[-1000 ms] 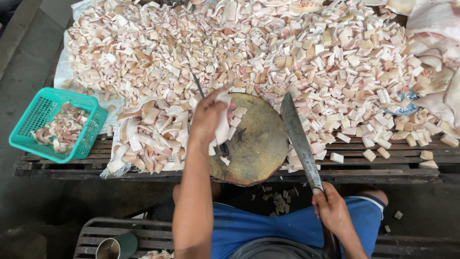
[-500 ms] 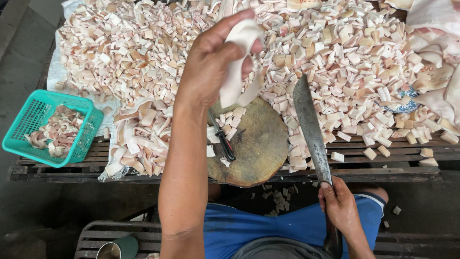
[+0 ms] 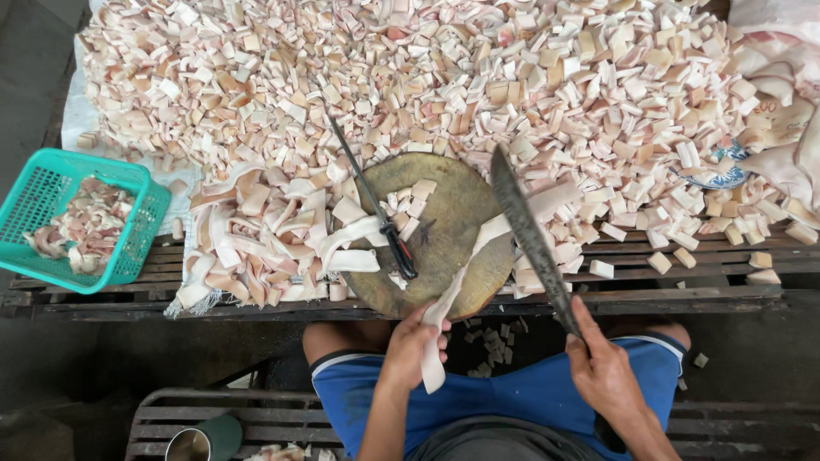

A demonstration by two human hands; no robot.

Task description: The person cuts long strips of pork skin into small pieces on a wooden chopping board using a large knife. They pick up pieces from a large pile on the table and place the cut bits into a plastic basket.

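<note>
Countless pale cut pieces (image 3: 478, 77) are covering a slatted wooden table (image 3: 700, 282).
Left hand (image 3: 410, 346) is gripping a strip (image 3: 453, 294); right hand (image 3: 602, 367) is clutching a cleaver (image 3: 525, 230).

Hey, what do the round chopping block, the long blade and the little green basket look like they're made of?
Chopping block: probably wood, a worn, stained brown-green round with scuffed marks. Long blade, held in the right hand: likely metal, dull dark grey, not shiny. Green basket: looks like moulded plastic, even teal colour with a fine open mesh.

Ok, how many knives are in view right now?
2: a long cleaver gripped in the right hand, and a small knife lying across the round chopping block. The pile may hide others.
</note>
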